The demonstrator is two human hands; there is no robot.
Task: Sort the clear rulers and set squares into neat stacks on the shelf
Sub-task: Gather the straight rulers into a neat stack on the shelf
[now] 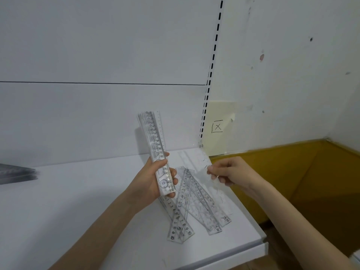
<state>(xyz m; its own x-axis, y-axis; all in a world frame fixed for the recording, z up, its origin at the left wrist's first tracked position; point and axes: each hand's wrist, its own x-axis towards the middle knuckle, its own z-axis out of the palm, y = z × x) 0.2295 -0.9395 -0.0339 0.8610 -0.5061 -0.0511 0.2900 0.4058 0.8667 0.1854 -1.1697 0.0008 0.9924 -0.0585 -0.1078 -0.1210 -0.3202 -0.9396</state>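
White shelf (pixel 78 201), mustard wall base (pixel 292 172)

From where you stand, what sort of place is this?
Probably a shop or stockroom: a white shelf, a slotted upright for adjustable shelving behind it, and many clear rulers, some loose, a bundle held in the left hand.

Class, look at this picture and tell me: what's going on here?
A person is sorting at a white shelf. The left hand grips a stack of rulers, held upright above the shelf. The right hand pinches a clear piece near the shelf's right edge; it is too blurred to tell ruler from set square. Loose rulers lie crossed on the shelf between the hands, not yet stacked.
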